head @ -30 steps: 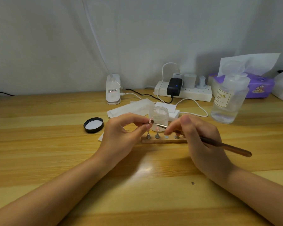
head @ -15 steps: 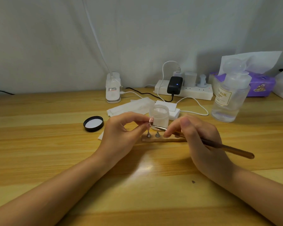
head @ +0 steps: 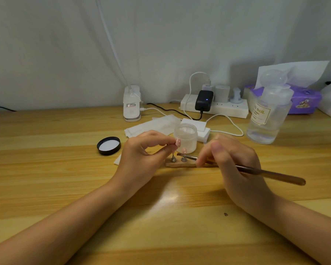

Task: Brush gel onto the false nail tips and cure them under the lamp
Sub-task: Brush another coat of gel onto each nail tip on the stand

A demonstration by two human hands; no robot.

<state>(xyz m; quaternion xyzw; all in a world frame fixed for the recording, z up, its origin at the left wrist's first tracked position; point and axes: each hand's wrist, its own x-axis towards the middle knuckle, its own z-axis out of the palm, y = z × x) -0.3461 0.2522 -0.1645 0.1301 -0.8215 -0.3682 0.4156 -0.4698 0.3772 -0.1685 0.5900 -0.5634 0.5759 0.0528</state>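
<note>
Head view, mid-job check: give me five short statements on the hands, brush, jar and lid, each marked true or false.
1. The right hand holds the brush. True.
2. The black lid sits on the gel jar. False: the lid lies on the table, left of the open jar.
3. The left hand pinches a pink nail tip in its fingers. True.
4. The brush bristles are dipped inside the jar. False: the bristles are in front of the jar, above the wooden holder.
5. The pump bottle lies tipped over. False: it stands upright at the right.
</note>
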